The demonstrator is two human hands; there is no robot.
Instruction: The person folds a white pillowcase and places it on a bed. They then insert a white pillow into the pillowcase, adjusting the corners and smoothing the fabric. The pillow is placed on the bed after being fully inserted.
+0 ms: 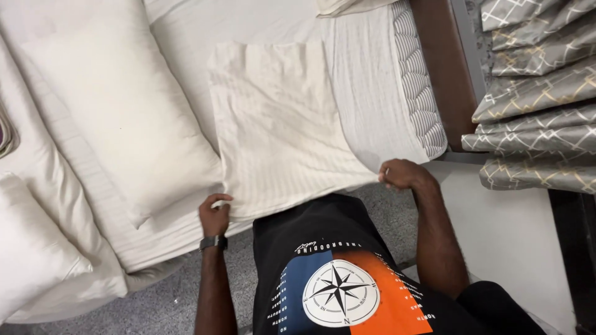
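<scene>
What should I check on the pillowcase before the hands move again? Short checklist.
1. Left hand has a grip on the near left corner of the pillowcase: ok.
2. Right hand has a grip on the near right corner: ok.
3. Pillowcase lies spread flat on the bed: ok, light creases only.
4. Pillow within reach, beside the pillowcase: ok.
5. Open end at the near edge: cannot tell.
6. Curtain apart from the bed: ok.

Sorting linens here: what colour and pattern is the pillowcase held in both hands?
Cream pillowcase with faint woven stripes, clearest in the head view.
</scene>
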